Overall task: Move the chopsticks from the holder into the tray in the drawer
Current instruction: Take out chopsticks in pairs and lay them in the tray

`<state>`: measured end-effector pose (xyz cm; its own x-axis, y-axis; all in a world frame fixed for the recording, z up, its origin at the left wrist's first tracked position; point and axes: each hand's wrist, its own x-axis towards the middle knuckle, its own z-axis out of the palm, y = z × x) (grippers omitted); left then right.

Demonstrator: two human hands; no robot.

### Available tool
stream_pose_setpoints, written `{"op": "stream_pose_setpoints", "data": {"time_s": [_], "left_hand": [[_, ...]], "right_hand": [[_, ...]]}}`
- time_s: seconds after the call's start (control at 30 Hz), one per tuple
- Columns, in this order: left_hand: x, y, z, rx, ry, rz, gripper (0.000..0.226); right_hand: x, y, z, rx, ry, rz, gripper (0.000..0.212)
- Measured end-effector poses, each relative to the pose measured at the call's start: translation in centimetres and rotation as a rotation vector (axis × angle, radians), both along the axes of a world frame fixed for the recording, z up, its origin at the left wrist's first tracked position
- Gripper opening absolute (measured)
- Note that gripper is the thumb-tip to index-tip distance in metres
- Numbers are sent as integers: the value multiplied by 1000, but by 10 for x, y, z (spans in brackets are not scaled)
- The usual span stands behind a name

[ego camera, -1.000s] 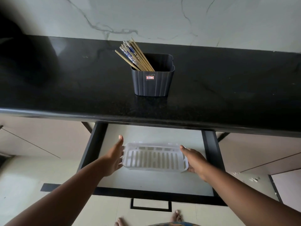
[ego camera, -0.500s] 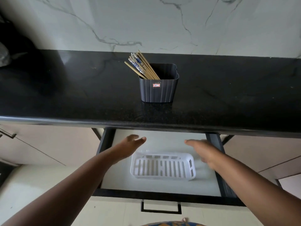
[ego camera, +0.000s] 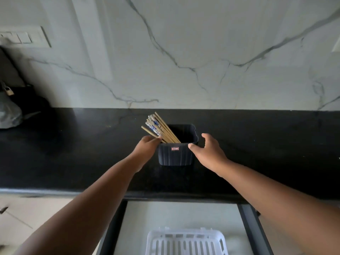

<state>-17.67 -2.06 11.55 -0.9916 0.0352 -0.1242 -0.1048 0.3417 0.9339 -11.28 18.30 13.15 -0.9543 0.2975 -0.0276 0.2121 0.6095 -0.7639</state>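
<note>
In the head view, the left hand [ego camera: 146, 147] curled against the holder [ego camera: 176, 153] at its left rim, fingertips touching the chopsticks [ego camera: 159, 128]; a firm grip could not be told. The right hand [ego camera: 207, 150] was half open, thumb on the holder's front right corner, fingers arched beside its right wall. The chopsticks leaned up and left from between the hands. The holder was dark, ribbed plastic; the slotted white tray [ego camera: 185, 242] lay in the drawer [ego camera: 247, 227] below the wrists.
</note>
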Motion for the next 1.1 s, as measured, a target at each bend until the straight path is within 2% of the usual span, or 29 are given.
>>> {"op": "stream_pose_setpoints", "data": {"time_s": [0.1,0.2,0.27,0.33,0.37,0.4,0.53,0.6,0.77,0.87,0.93,1.0,1.1], "left_hand": [[-11,20,1,135,-45,38,35],[-12,29,-7,246,-121,81,27],[-9,31,-13,285,-162,85,27],[-3,32,-15,326,-164,84,25],[1,32,-15,343,-164,82,24],[7,32,-15,356,-166,82,22],[34,21,-18,341,-159,31,22],[49,13,-21,329,-160,8,26],[68,-9,-21,231,-147,-92,43],[68,-22,-14,161,-138,-163,47],[65,-32,-9,127,-113,-176,50],[62,-41,-8,94,-86,-177,61],[61,-50,-7,79,-72,-163,84]], "right_hand": [[-31,6,-3,-276,-119,-58,83],[-47,11,-13,-490,-160,-78,77],[-48,10,-20,-589,-185,-62,55],[-44,8,-22,-629,-189,-28,18],[-42,8,-23,-636,-184,-28,9],[-39,8,-24,-642,-181,-25,9],[-12,2,-24,-639,-211,-17,37],[8,-1,-27,-611,-241,5,55],[40,-7,-22,-463,-255,118,59],[40,-12,-9,-204,-132,50,70],[38,-21,5,7,66,58,60],[32,-37,17,98,207,146,38],[18,-67,26,185,163,270,20]]}}
